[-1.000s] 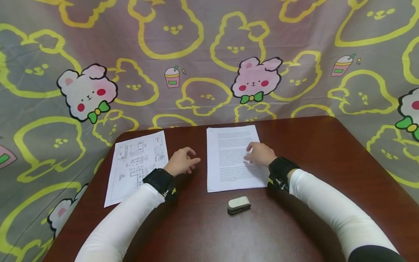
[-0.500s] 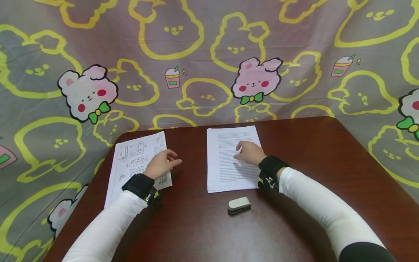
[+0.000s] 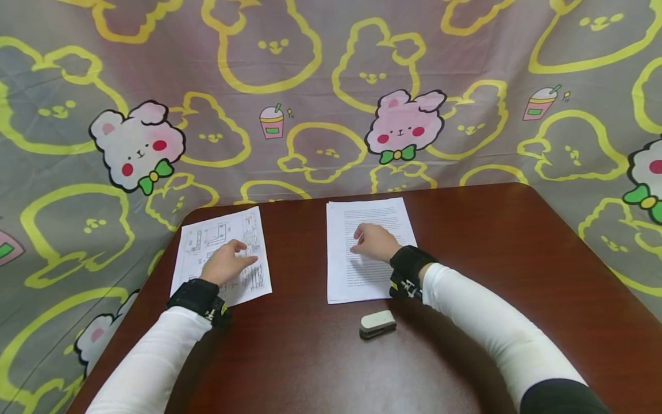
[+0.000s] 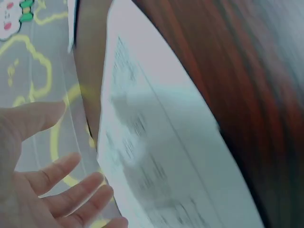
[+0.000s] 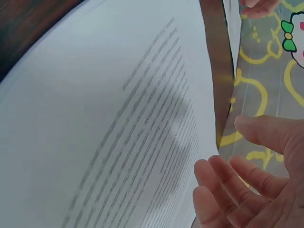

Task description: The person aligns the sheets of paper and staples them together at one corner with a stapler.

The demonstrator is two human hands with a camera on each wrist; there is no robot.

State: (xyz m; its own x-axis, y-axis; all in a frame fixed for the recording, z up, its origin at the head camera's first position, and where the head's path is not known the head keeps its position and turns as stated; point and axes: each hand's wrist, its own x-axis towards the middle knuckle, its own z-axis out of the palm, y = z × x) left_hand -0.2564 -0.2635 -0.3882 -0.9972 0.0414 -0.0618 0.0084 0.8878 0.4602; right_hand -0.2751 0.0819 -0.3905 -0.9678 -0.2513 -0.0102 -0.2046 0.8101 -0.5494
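My left hand (image 3: 226, 263) hovers over a sheet printed with a technical drawing (image 3: 261, 276) at the table's left, holding nothing. In the left wrist view its fingers (image 4: 71, 199) are spread and loosely bent, with the drawing sheet (image 4: 156, 142) beyond them. Over a stack of text-printed paper (image 3: 338, 270) in the middle is my right hand (image 3: 376, 242), also holding nothing. The right wrist view shows the thumb (image 5: 266, 130) apart from the relaxed fingers, and the printed page (image 5: 95, 95) beside them. Just in front of the stack lies a small stapler (image 3: 377, 323) with a white top and dark base.
All of this lies on a dark reddish-brown wooden table (image 3: 491, 247). Behind and beside it hangs a grey curtain (image 3: 320, 57) with yellow outlines and cartoon rabbits. A black band (image 3: 195, 296) with a camera is strapped round each wrist.
My left hand has moved left from the gap between the papers to above the drawing sheet. My right hand has drifted left over the text stack. Papers and stapler stay put.
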